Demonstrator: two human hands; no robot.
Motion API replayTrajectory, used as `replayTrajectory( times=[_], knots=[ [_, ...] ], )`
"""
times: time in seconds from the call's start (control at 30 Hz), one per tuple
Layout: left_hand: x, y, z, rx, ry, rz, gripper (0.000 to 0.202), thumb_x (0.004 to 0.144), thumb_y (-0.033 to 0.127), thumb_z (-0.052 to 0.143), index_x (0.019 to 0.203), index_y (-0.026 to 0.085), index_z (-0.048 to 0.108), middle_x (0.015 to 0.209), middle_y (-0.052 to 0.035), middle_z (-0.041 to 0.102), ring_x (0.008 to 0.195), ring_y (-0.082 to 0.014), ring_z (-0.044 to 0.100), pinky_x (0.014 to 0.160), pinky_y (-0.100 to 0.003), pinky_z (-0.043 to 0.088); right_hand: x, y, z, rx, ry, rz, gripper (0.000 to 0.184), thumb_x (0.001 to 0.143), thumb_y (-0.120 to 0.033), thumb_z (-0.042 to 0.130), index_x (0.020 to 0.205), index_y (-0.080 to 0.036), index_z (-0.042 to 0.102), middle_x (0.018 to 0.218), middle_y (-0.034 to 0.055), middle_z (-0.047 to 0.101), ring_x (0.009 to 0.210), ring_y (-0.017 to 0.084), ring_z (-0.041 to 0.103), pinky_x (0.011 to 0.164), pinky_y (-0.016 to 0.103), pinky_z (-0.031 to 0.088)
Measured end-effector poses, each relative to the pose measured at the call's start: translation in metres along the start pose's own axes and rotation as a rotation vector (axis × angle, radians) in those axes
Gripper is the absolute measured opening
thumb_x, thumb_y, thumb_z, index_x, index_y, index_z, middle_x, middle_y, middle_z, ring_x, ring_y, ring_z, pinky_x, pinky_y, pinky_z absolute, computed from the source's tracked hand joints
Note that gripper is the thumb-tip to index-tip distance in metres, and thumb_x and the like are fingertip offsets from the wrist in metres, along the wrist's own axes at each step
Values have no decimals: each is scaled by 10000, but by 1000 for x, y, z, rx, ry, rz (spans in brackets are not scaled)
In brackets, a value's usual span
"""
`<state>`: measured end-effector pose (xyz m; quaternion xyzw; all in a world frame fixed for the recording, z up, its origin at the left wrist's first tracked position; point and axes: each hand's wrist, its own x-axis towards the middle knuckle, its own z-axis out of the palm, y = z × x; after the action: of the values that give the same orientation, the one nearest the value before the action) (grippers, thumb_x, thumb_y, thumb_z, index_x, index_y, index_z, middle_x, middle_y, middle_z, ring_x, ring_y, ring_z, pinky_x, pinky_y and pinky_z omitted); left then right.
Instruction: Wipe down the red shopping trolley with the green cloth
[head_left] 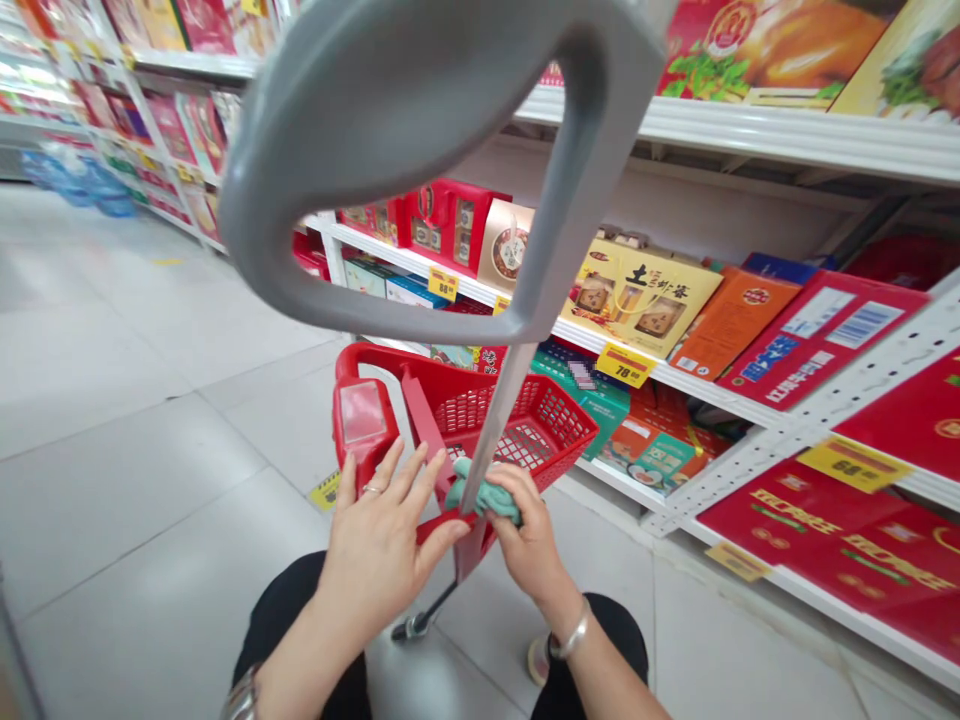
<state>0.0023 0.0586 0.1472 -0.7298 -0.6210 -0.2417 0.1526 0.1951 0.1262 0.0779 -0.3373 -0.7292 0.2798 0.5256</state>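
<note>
A red plastic shopping cart (562, 405) with a mesh basket stands in front of me. Its grey handle (390, 150) looms large and close at the top of the view, joined to a flat upright bar (501, 420). My right hand (525, 535) is closed on a green cloth (491, 495), which is bunched around the bar low down. Fingers spread, my left hand (390, 530) rests at the cart's near red edge, beside the red seat part (365, 415), and holds nothing.
Shelves (885, 140) of boxed goods run along the right, with yellow price tags (628, 364) on their edges. Pale floor tiles (150, 420) stretch to the left. Blue-wrapped water bottles (82, 180) stand far back on the left. A wheel (409, 630) lies below the cart.
</note>
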Motion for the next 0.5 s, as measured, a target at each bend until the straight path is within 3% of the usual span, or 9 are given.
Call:
replayTrajectory(
  times=[0.1,0.23,0.33,0.5],
  knots=[
    [-2,-20,-3,-14,-14,17,647,942,630,396,1405,218,580,1423,-144,602,1379,-393,487,1169,-683,212,4,-9,11,-3,-66,-55,402,904,-142,534,1261,-297,639,1271,71,639,1207,218,584,1050,413,490],
    [-5,-49,-6,-22,-47,-16,640,967,584,314,1453,227,529,1444,-145,581,1397,-411,459,1139,-755,199,14,30,5,-89,-88,-78,430,888,-116,518,1258,-298,643,1227,77,654,1163,226,593,1032,430,497],
    [-4,-69,-10,-34,-88,-58,631,973,548,276,1470,236,509,1462,-138,563,1420,-422,421,1114,-795,201,20,78,-17,-225,-19,-49,403,874,-129,496,1201,-283,673,1175,85,670,1133,240,592,1019,453,494],
    [1,-97,-18,-30,-142,-136,641,959,559,269,1431,237,559,1448,-143,579,1432,-415,406,1123,-777,227,33,142,-76,-418,39,53,341,813,-179,505,1084,-238,704,1116,104,684,1092,261,597,1011,479,484]
  ],
)
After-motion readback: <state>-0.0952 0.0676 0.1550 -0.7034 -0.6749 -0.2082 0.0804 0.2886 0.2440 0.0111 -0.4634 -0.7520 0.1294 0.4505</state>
